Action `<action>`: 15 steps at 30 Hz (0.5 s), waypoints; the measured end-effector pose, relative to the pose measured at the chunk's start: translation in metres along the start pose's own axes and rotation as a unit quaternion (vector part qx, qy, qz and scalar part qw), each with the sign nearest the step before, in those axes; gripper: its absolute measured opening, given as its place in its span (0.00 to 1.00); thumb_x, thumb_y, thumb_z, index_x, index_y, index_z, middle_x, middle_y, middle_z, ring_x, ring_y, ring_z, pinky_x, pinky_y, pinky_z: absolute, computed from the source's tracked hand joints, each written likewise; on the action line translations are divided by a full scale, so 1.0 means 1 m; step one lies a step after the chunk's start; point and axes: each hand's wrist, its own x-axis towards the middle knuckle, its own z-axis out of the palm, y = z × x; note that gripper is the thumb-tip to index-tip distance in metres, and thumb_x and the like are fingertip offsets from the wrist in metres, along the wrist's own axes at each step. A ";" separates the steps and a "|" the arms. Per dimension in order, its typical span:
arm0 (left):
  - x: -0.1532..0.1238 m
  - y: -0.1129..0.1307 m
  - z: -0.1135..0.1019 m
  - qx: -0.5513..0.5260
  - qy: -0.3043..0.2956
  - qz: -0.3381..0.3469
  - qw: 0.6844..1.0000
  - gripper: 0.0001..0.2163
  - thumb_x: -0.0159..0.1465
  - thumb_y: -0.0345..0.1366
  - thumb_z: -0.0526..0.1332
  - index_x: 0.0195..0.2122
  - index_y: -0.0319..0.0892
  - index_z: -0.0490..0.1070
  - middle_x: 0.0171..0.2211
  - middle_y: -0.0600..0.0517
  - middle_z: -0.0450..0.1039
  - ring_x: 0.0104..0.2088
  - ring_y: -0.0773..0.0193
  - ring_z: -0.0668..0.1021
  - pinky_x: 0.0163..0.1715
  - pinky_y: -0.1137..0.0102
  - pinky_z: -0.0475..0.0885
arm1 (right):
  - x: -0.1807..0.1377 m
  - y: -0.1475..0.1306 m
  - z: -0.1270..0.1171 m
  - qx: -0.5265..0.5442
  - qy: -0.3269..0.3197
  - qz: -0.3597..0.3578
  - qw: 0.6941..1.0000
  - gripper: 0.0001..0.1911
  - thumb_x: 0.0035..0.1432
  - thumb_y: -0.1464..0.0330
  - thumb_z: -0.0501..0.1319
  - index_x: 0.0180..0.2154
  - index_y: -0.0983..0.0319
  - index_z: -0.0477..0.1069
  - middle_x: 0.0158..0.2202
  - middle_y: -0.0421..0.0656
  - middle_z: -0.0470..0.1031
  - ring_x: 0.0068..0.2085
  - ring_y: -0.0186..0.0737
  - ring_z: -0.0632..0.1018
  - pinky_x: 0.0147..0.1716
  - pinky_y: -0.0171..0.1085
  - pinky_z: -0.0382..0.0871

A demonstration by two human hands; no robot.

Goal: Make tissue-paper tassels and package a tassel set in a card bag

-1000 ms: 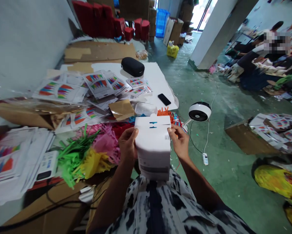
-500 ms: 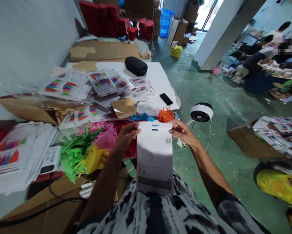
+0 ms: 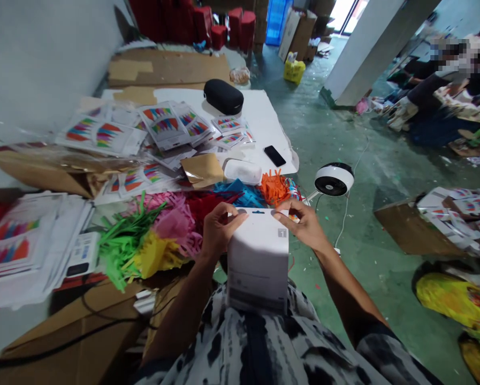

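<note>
A white paper packet (image 3: 258, 262) with grey print and a small hang slot at its top stands upright against my lap. My left hand (image 3: 219, 230) pinches its top left corner, fingers closed on the folded edge. My right hand (image 3: 302, 224) pinches the top right corner the same way. Just beyond the packet lie heaps of cut tissue paper: green (image 3: 121, 243), yellow (image 3: 155, 256), pink (image 3: 175, 222), blue (image 3: 237, 192) and orange (image 3: 274, 187).
Stacks of printed cards with rainbow fans (image 3: 163, 125) cover the low white board (image 3: 259, 117), with a black case (image 3: 223, 96) and a phone (image 3: 274, 155). A small white fan (image 3: 333, 181) stands on the green floor. Cardboard boxes (image 3: 400, 224) and seated people (image 3: 436, 91) are to the right.
The packet's top flap has been folded down and the packet now looks shorter. Both hands have come lower and closer together along its top edge.
</note>
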 end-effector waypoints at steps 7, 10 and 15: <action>0.002 -0.003 0.008 -0.027 -0.013 -0.005 1.000 0.18 0.56 0.39 0.75 0.48 0.45 0.83 0.32 0.52 0.78 0.30 0.64 0.74 0.31 0.71 0.66 | 0.004 -0.012 -0.005 -0.080 -0.065 -0.044 0.994 0.14 0.68 0.61 0.65 0.54 0.51 0.79 0.51 0.43 0.82 0.50 0.44 0.81 0.52 0.47 0.75; 0.003 0.000 0.014 -0.047 -0.057 -0.051 0.996 0.19 0.53 0.42 0.77 0.45 0.42 0.83 0.33 0.49 0.81 0.31 0.60 0.77 0.31 0.70 0.69 | 0.008 -0.018 -0.006 -0.120 -0.121 -0.084 0.982 0.25 0.64 0.59 0.70 0.61 0.50 0.74 0.55 0.44 0.80 0.53 0.46 0.80 0.54 0.50 0.75; -0.001 0.002 0.020 -0.075 -0.155 -0.133 0.976 0.22 0.54 0.48 0.76 0.45 0.39 0.82 0.37 0.44 0.83 0.34 0.54 0.82 0.32 0.67 0.74 | 0.008 -0.011 -0.007 -0.096 -0.149 -0.064 0.982 0.25 0.65 0.60 0.69 0.62 0.48 0.73 0.53 0.43 0.81 0.46 0.43 0.82 0.49 0.48 0.79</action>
